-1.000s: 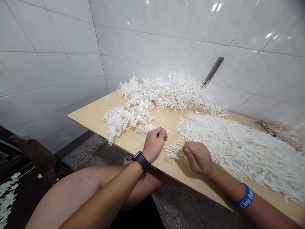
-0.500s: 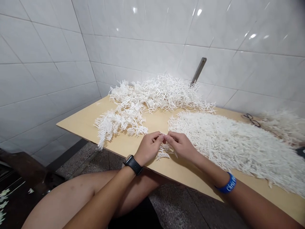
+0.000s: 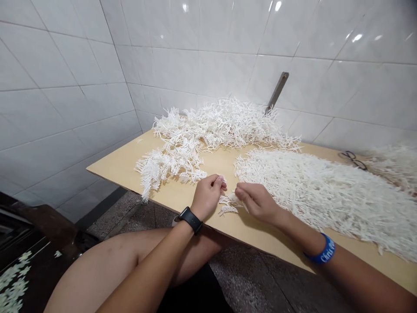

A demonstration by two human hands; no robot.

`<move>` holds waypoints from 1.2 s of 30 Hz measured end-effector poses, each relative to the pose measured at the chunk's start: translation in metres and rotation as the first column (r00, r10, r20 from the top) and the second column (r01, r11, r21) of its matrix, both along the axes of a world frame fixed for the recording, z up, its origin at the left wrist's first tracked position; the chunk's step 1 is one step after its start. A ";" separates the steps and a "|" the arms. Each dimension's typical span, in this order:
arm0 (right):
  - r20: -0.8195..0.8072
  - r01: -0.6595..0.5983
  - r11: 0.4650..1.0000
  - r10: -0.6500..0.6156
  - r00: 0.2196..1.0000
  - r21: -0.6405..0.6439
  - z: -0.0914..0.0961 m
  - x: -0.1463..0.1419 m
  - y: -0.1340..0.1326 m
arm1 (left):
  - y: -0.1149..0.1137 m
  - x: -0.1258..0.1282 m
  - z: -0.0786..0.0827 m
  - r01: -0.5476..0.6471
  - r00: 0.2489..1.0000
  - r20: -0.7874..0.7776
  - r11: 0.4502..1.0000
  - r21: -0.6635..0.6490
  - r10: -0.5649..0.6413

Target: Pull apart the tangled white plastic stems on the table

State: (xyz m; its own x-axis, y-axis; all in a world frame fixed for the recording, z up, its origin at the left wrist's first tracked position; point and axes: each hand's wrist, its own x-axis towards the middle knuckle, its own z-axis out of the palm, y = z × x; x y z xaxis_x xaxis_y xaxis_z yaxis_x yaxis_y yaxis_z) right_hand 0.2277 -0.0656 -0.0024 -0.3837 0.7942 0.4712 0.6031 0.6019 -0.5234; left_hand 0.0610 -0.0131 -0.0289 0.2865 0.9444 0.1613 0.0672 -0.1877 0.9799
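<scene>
My left hand point(image 3: 207, 196), with a black watch on its wrist, is closed in a pinch above the front part of the board. A tiny white bit shows at its fingertips, too small to name. My right hand point(image 3: 259, 202), wearing a blue wristband, is closed a short way to the right. Its fingers are on a white branching strand piece point(image 3: 230, 203), part of which hangs or lies below them over the board; the grip itself is hidden. To the right spreads a thick, flat layer of short white strands point(image 3: 312, 187).
A tangled heap of white branching strands point(image 3: 224, 126) lies along the wall, with a clump point(image 3: 163, 167) reaching the board's point(image 3: 114, 163) left front edge. A metal bracket point(image 3: 276, 93) stands behind. Dark-framed glasses point(image 3: 353, 160) lie at the back right. Pale pieces point(image 3: 14, 280) lie lower left.
My hands, whose fingertips met before, have drawn apart, the right one moving rightward. The white piece below them stays near the right hand. The view has shifted slightly.
</scene>
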 end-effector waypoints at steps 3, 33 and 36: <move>-0.083 0.085 0.987 -0.097 0.992 -0.138 0.004 0.009 0.009 | -0.001 0.002 -0.001 0.005 1.000 -0.016 1.000 -0.003 -0.005; -0.256 0.239 0.847 -0.393 0.883 -0.475 0.093 0.027 0.147 | 0.002 -0.002 -0.009 -0.105 0.994 0.034 0.991 0.084 0.103; -0.464 -0.152 0.777 -0.196 0.864 -0.611 0.058 0.015 0.098 | -0.002 -0.003 -0.004 -0.131 0.987 0.101 0.988 0.076 0.123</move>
